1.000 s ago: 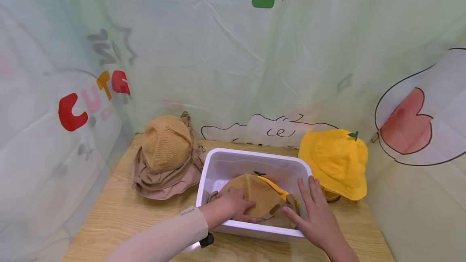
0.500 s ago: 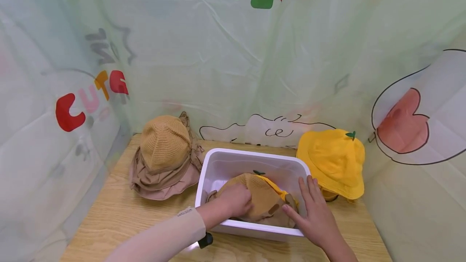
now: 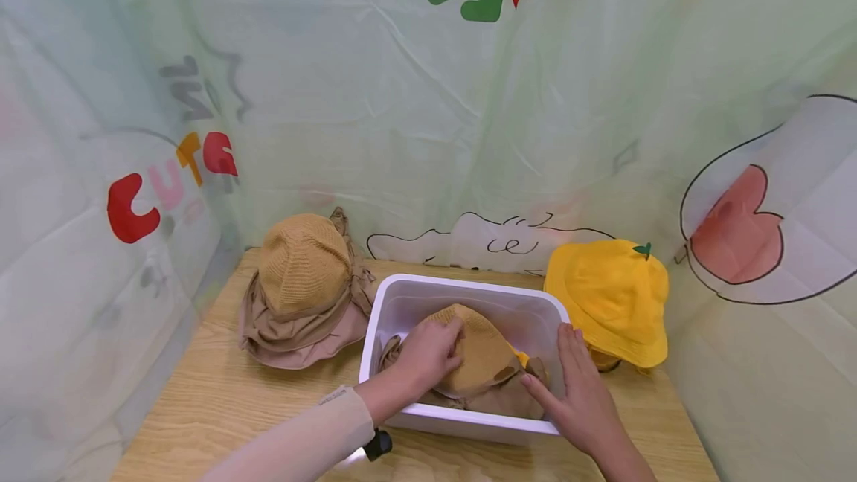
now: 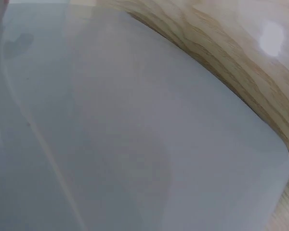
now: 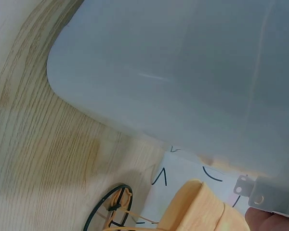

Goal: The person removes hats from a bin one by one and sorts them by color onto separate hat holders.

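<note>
Left hand [image 3: 428, 352] – fingers curled, palm down, forearm sleeved and angled in from lower left. Right hand [image 3: 579, 393] – fingers straight and together, palm down, thumb spread, wrist bare.

Place: we are looking at a staged play corner.
Evidence: a cartoon-printed green backdrop [image 3: 415, 117] is hanging behind the wooden table [image 3: 221, 400], enclosing it.

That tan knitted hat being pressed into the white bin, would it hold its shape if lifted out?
Probably not: the tan knitted hat dents under the left hand and its cloth brim crumples against the white bin, so it looks floppy. Likely light and not slippery, given its coarse weave.
</note>
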Action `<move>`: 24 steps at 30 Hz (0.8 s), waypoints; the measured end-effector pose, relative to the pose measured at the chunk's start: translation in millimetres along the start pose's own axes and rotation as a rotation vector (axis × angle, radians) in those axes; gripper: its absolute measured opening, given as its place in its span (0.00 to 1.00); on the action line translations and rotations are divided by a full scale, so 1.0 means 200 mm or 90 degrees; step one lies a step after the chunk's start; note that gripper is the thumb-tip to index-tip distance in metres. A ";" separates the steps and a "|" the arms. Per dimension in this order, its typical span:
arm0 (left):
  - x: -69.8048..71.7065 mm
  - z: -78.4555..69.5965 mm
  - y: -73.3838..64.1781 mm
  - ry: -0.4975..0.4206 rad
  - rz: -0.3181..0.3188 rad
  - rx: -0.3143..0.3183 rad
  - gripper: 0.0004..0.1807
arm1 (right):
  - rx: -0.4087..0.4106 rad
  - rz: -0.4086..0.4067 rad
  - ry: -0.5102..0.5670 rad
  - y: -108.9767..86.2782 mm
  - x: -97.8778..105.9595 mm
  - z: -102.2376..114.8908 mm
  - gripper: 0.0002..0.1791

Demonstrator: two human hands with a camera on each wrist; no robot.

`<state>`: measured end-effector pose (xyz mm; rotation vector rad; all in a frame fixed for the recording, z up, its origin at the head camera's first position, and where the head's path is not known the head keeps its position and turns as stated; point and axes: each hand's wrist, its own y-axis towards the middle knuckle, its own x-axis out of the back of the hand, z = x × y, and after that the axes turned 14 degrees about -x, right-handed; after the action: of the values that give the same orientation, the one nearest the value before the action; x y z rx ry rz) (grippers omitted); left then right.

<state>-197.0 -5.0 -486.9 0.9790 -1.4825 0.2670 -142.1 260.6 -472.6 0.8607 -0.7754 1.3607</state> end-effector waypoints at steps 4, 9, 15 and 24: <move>0.00 0.01 -0.01 -0.082 -0.043 0.047 0.23 | -0.004 -0.001 0.012 0.00 0.01 0.00 0.56; 0.01 0.03 0.00 -0.165 -0.044 0.129 0.17 | -0.008 0.002 0.020 0.00 0.01 0.00 0.58; 0.02 0.05 0.02 -0.226 -0.026 0.202 0.11 | -0.012 0.002 0.014 0.00 0.02 0.00 0.58; 0.06 0.02 0.01 -0.144 -0.077 0.096 0.08 | -0.028 0.005 0.003 0.00 0.02 -0.01 0.59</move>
<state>-200.0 -11.3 -477.0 1.2476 -1.6185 0.1866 -140.9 263.7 -469.2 0.8202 -0.8036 1.3475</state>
